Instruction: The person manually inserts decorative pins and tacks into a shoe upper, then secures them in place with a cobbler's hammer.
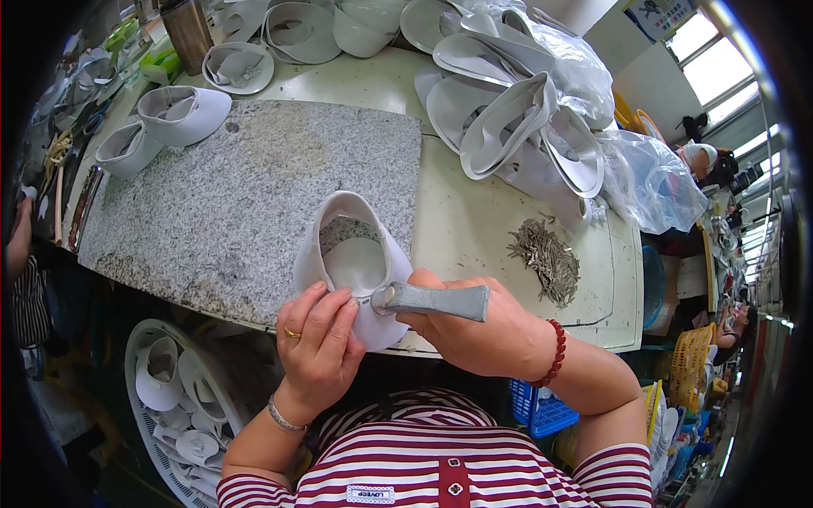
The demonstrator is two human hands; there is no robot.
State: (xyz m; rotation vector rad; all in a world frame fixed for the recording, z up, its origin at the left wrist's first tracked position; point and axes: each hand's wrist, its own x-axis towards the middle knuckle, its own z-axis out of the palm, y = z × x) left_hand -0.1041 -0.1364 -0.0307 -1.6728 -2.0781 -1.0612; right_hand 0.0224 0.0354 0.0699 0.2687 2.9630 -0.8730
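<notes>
A white shoe upper [396, 326] stands near the front edge of a speckled grey stone slab [254, 178], its opening facing up. My left hand [318, 339], with a ring on one finger, grips the upper's near rim, fingers bent together over it. In my right hand [487, 334] is a hammer [445, 300]; its grey metal head lies above the fist and the handle is hidden. The hammer's round end is at the upper's near rim, close beside my left fingertips; whether it touches cannot be told.
Two more white uppers [184, 114] sit at the slab's far left. White uppers [508, 118] and clear plastic bags [648, 182] pile up at the far right. Thin metal pieces [549, 258] lie heaped on the table. Below left, a white basket [140, 406] holds uppers; a blue basket [542, 412] stands below right.
</notes>
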